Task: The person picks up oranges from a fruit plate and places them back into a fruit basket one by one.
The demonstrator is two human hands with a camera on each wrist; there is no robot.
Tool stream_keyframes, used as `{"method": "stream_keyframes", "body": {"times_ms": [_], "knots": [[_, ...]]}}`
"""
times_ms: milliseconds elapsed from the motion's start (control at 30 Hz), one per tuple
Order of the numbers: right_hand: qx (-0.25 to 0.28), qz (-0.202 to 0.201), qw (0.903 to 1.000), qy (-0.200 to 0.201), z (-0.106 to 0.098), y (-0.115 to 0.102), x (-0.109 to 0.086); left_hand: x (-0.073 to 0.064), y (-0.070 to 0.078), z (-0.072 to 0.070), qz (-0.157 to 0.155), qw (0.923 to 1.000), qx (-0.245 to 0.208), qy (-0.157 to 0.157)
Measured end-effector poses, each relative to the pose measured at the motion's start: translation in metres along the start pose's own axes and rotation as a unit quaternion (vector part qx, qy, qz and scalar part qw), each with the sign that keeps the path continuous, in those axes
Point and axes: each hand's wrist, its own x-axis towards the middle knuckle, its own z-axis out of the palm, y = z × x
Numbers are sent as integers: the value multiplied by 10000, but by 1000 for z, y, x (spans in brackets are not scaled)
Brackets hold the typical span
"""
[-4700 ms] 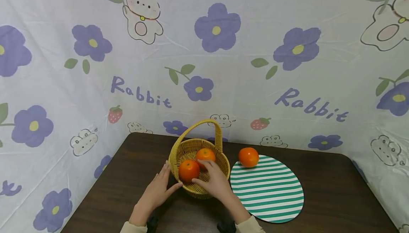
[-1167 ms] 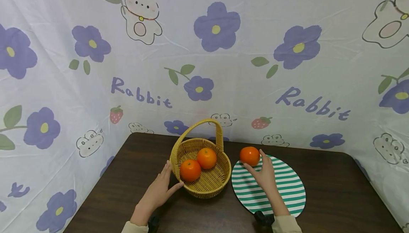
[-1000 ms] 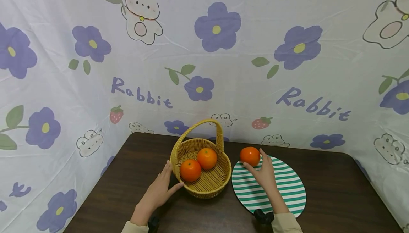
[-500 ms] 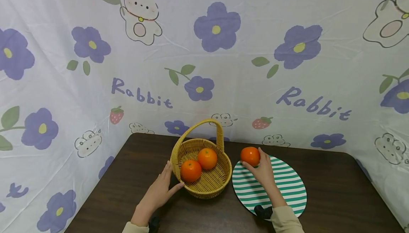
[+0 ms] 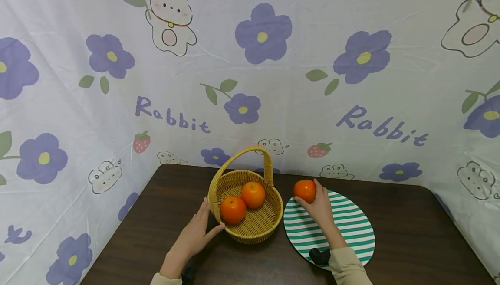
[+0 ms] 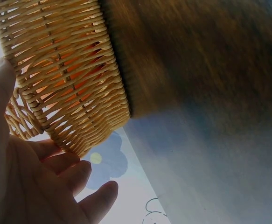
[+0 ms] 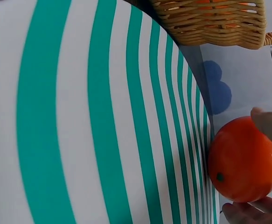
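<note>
A yellow wicker basket (image 5: 259,224) with an arched handle stands mid-table, holding two oranges: one at the front left (image 5: 233,210), the other behind it (image 5: 254,194). My left hand (image 5: 191,235) rests against the basket's left side, fingers extended along the wall and thumb at the front rim. The left wrist view shows the fingers (image 6: 75,175) touching the weave. My right hand (image 5: 321,209) pinches a third, redder orange (image 5: 304,191) between thumb and fingers at the far left edge of a round striped placemat (image 5: 351,228). In the right wrist view, this orange (image 7: 243,161) shows a green stem spot.
The dark wooden table (image 5: 406,233) ends at the back against a white cloth (image 5: 297,116) printed with flowers and rabbits. The basket's handle (image 5: 267,163) arches above its rim. The placemat lies just right of the basket.
Earlier my right hand was in the basket at the oranges; it has since moved right to the third orange, and its fingers have closed in around it. The left hand has stayed at the basket.
</note>
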Motion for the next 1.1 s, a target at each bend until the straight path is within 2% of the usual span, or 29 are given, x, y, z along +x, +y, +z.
{"method": "stream_keyframes", "body": {"times_ms": [567, 900, 1100], "knots": [[-17, 79, 9999, 95, 0, 4, 2, -1, 2, -1, -46, 10000, -48, -28], [55, 135, 9999, 81, -3, -2, -2, 0, 1, -2, -45, 9999, -66, -67], [108, 6, 9999, 65, -5, -8, -7, 0, 1, -2, -68, 9999, -42, -89]]}}
